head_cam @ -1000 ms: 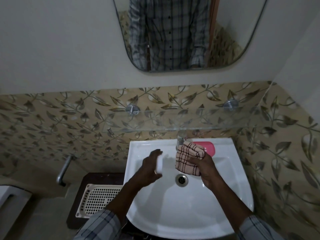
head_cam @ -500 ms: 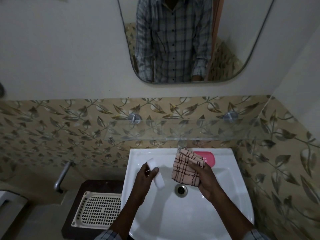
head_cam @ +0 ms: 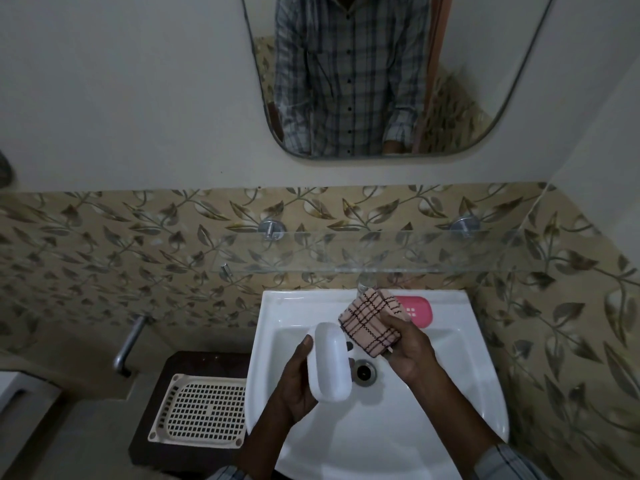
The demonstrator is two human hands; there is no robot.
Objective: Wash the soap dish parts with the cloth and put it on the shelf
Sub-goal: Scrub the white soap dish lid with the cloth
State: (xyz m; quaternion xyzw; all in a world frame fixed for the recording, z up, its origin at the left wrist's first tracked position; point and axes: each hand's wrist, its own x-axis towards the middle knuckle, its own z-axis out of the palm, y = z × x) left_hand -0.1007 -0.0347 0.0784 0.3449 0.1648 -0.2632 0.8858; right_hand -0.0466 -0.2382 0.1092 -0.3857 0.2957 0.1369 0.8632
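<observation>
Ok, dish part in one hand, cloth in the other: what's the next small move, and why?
Probably bring the cloth across onto the white soap dish part and start wiping. The left hand holds that part over the sink, the right hand grips the bunched cloth close beside it, and the pink part lies on the sink's back ledge.

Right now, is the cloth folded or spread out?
Folded: the checked cloth forms a thick wad gripped in the right hand above the basin.

We are in a home bathroom: a white washbasin [head_cam: 450, 393], a wall mirror [head_cam: 485, 98], a glass shelf [head_cam: 346, 258] and leaf-patterned tiles [head_cam: 104, 244].
</observation>
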